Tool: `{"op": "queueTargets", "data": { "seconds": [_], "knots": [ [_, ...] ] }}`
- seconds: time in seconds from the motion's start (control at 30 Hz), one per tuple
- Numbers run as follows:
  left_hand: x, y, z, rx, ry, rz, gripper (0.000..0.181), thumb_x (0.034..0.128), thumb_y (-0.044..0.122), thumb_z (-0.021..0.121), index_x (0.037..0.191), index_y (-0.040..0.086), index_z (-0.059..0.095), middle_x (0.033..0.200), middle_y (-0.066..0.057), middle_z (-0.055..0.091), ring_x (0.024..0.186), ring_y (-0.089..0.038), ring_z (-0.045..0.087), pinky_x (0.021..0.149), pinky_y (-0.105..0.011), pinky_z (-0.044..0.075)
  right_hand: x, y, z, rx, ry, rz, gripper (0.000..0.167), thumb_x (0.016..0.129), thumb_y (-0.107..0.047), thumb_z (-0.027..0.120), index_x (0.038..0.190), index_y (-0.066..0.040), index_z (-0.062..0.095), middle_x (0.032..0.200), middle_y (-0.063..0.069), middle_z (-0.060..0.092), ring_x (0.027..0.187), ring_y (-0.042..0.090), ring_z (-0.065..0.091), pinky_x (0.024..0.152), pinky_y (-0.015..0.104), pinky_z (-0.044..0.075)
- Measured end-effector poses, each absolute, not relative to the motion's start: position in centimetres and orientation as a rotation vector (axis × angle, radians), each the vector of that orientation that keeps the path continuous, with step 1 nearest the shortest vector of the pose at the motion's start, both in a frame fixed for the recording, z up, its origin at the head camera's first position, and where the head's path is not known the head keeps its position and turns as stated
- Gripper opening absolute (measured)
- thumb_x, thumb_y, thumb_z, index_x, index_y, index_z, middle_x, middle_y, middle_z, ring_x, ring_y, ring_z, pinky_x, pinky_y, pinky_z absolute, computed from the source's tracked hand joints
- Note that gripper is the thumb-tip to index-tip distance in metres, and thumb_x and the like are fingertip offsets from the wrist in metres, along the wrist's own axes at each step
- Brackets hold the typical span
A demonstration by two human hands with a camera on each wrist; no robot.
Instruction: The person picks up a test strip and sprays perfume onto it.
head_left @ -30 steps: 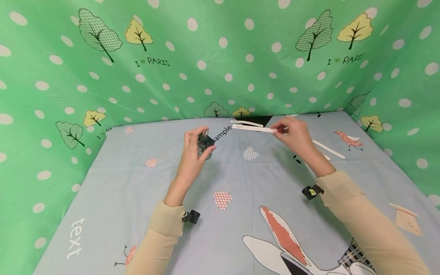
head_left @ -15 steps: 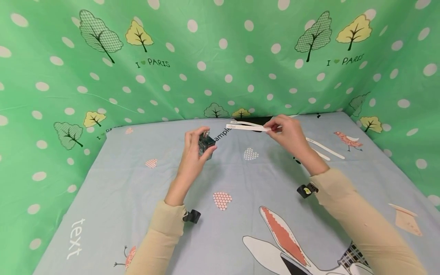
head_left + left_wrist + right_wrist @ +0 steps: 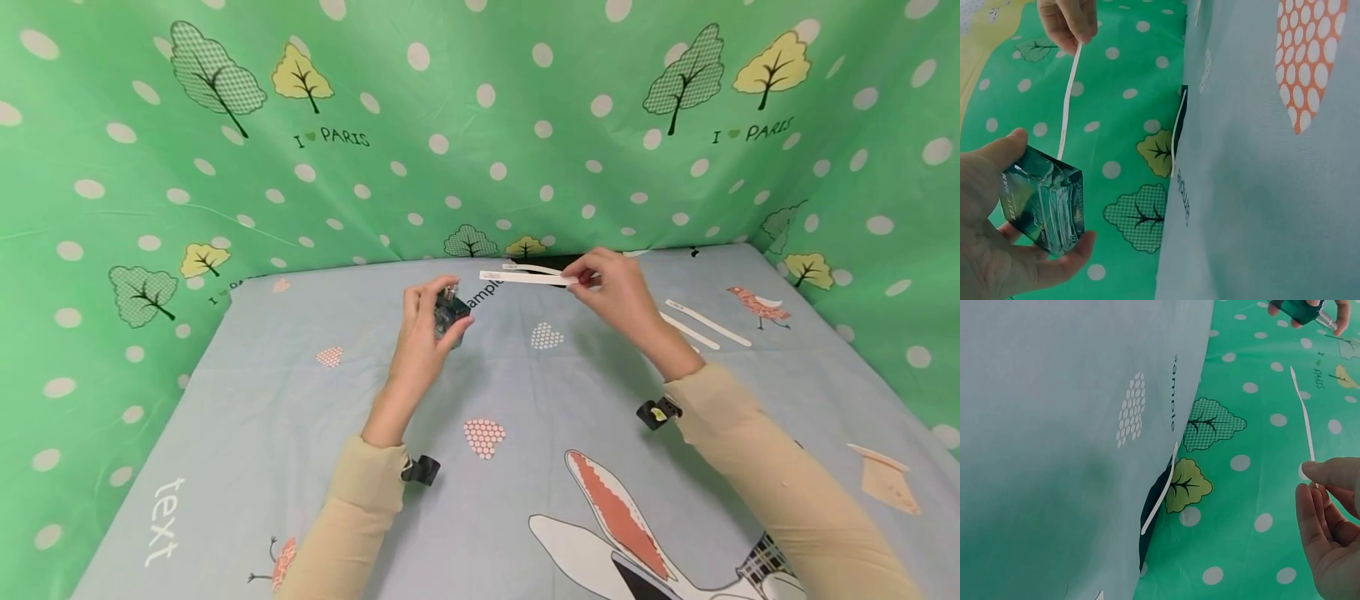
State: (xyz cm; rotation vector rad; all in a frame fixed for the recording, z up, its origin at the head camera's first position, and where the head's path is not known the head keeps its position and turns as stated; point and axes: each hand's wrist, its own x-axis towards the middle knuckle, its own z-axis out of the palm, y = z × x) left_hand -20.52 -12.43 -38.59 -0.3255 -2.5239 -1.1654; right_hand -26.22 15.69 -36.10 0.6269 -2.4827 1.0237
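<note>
White strips (image 3: 707,322) lie on cloth (image 3: 555,383); left fingers (image 3: 424,290) grip a bottle (image 3: 1041,200), right fingers (image 3: 1312,519) pinch another strip (image 3: 523,277).

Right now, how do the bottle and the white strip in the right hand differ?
The bottle is dark green, blocky and shiny; the strip is white, thin and long. The left hand grips the bottle around its sides; the right hand pinches the strip near one end. Both are held above the cloth.
</note>
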Motion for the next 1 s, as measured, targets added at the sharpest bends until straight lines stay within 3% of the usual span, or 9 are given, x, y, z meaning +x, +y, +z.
{"op": "queueTargets", "data": {
  "seconds": [0.73,1.0],
  "knots": [
    [-20.6,-12.4,-38.7,-0.226,-2.563,-1.108,0.054,0.0945,0.03,0.068,0.142,0.031,0.042,0.127,-0.017,0.039,0.106,-0.04,0.061,0.085,-0.049,0.06,-26.2,14.3,-36.1,0.669,-2.454,1.034,0.01,0.083,0.005,0.073,0.093,0.002,0.074,0.092,0.016,0.069,0.08,0.026,0.067,0.072,0.04,0.062],
    [-20.7,-12.6,-38.9,-0.166,-2.554,-1.078,0.053,0.0931,0.03,0.07,0.14,0.03,0.045,0.126,-0.017,0.042,0.111,-0.044,0.062,0.088,-0.052,0.059,-26.2,14.1,-36.5,0.67,-2.439,1.025,0.01,0.084,0.005,0.074,0.093,0.0,0.074,0.092,0.015,0.069,0.08,0.025,0.067,0.072,0.039,0.062]
  ]
}}
